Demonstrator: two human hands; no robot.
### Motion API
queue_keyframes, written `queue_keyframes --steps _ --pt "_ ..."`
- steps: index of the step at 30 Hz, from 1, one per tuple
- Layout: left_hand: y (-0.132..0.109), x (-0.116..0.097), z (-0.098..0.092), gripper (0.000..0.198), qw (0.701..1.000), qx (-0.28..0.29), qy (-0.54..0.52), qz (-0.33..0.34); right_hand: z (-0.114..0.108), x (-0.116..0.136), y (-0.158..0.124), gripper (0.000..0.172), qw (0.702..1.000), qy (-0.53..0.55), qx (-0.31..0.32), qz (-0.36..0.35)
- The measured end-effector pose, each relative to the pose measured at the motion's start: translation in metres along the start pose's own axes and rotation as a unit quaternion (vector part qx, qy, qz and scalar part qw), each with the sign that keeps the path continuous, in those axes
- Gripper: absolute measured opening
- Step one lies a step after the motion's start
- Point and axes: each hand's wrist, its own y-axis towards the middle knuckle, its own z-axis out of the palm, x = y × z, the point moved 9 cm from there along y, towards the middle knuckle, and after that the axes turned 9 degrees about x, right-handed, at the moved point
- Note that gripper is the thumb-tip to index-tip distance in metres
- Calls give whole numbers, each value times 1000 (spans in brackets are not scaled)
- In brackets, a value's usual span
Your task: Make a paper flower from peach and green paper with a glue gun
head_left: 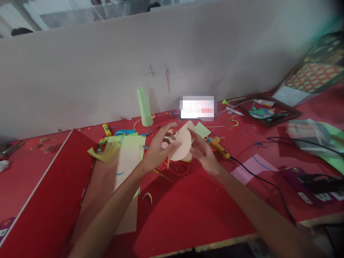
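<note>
Between my two hands, above the red table, is a piece of peach paper (181, 145) with a rounded disc shape and a strip hanging at its lower left. My left hand (160, 146) pinches its left side between thumb and fingers. At the right edge, the fingers of my right hand (204, 152) are curled against the paper; part of them is hidden behind it. Red-handled scissors (178, 169) lie on the table just below the paper. A yellow glue gun (220, 147) with a black cord rests beyond my right hand.
A green paper cone (145, 109) stands near the white partition (107, 79). A lit phone screen (197, 108) leans behind my hands. Left are peach sheets (126, 204), a yellow glue stick (106, 129) and a red panel (51, 190). Pink paper (254, 168) and a framed tray (291, 114) lie right.
</note>
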Motion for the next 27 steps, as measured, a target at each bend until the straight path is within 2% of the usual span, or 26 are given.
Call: queue_keyframes --steps 4,8,11,13,16,22,24,27 --pt "0 -4 -5 60 999 14 -36 10 -21 -4 -3 64 991 -101 -86 30" --pt "3 -8 -9 67 998 19 -55 39 -30 -2 -5 61 983 -140 -119 20" --pt "5 8 -19 64 998 -35 -46 -20 -32 2 -5 57 982 -129 -134 10" --pt "4 23 -26 55 994 -75 -48 -70 -32 6 -5 56 982 -124 -143 1" --pt "1 37 -31 39 986 -97 -75 -113 -33 8 -5 55 982 -111 -155 -4" --pt "-1 34 -37 34 977 -123 -128 -118 -46 -3 -8 76 979 -2 -203 -6" --pt "-1 32 -39 33 976 -130 -134 -111 -51 -10 -8 67 976 17 -216 2" --pt "0 28 -40 29 979 -126 -138 -84 -53 -16 -6 36 977 32 -212 5"
